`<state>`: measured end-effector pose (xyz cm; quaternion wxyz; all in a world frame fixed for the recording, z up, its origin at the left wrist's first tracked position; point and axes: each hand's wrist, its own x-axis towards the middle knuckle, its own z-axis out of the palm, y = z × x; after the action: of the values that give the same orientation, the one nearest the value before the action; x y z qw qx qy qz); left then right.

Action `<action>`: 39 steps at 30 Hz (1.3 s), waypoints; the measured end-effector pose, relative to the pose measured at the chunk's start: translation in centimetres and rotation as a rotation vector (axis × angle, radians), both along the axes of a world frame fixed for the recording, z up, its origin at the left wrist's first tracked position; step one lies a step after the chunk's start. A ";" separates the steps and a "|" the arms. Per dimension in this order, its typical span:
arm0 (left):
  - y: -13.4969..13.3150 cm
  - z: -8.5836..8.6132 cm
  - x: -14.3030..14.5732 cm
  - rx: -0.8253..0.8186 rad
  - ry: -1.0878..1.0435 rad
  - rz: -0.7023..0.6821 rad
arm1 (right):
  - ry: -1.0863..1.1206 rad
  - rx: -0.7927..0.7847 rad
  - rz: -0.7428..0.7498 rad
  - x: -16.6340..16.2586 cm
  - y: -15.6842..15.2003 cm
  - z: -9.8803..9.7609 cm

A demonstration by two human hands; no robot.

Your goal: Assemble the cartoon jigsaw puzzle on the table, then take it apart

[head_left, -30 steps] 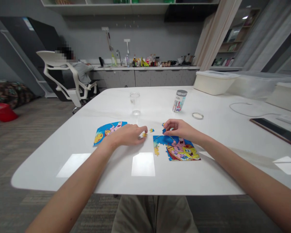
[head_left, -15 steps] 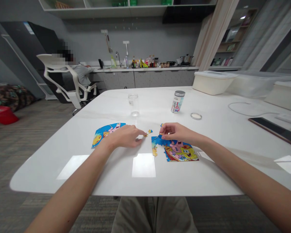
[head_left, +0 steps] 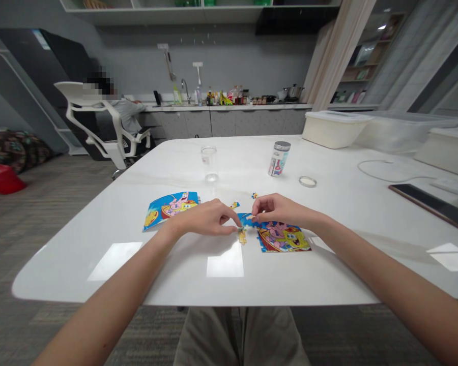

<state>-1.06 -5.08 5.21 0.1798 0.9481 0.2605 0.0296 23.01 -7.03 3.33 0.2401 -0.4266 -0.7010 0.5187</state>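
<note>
A big white table [head_left: 145, 269] takes up the middle. Past it, to the left, another person in a gray sleeve [head_left: 127, 117] sits in a white chair [head_left: 116, 154]. A cream box [head_left: 332, 131] with a lid stands at the far right of the table. A dark phone [head_left: 431, 206] lies flat on the right side, near a white wire [head_left: 370, 175].

The puzzle [head_left: 286, 240] lies flat on the table, between the two arms. It is blue, pink and yellow. At its near side there is a gap between a yellow strip [head_left: 242, 238] and the bigger part. A picture card [head_left: 168, 207] that looks like it lies to the left, partly hidden by the left arm.

The left hand [head_left: 217, 217] is bent, with its pointing finger and thumb at the yellow strip. I cannot tell if they grip something or just touch. The right hand [head_left: 273, 208] is nearly closed. Its thumb and finger pinch a tiny piece [head_left: 249, 217], pale side showing, over the top of the puzzle.

A clear jar [head_left: 209, 165] and a jar with a silver top [head_left: 279, 160] stand past the hands. A silver ring [head_left: 307, 181] lies near the second one. Two loose bits are very small: one [head_left: 234, 205] just past the left hand, one [head_left: 254, 195] near the right hand.
</note>
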 end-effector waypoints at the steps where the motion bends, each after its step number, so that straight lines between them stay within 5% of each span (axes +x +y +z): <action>1: -0.2 0.0 0.1 -0.020 -0.007 -0.004 | -0.011 0.012 -0.007 0.0 0.0 -0.1; 7: -0.4 -0.1 0.5 -0.013 0.008 0.027 | -0.012 0.060 -0.012 0.2 0.4 -0.6; 19: 0.0 -0.5 0.4 0.355 0.219 0.122 | 0.038 0.009 -0.043 0.0 0.4 -0.7; 39: 0.4 -1.0 0.2 0.362 0.195 0.096 | -0.019 0.026 0.010 0.3 0.6 -1.0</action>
<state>-0.89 -4.69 4.17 -0.0214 0.9498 0.3120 -0.0073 23.32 -6.46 2.34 0.2366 -0.4249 -0.7120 0.5064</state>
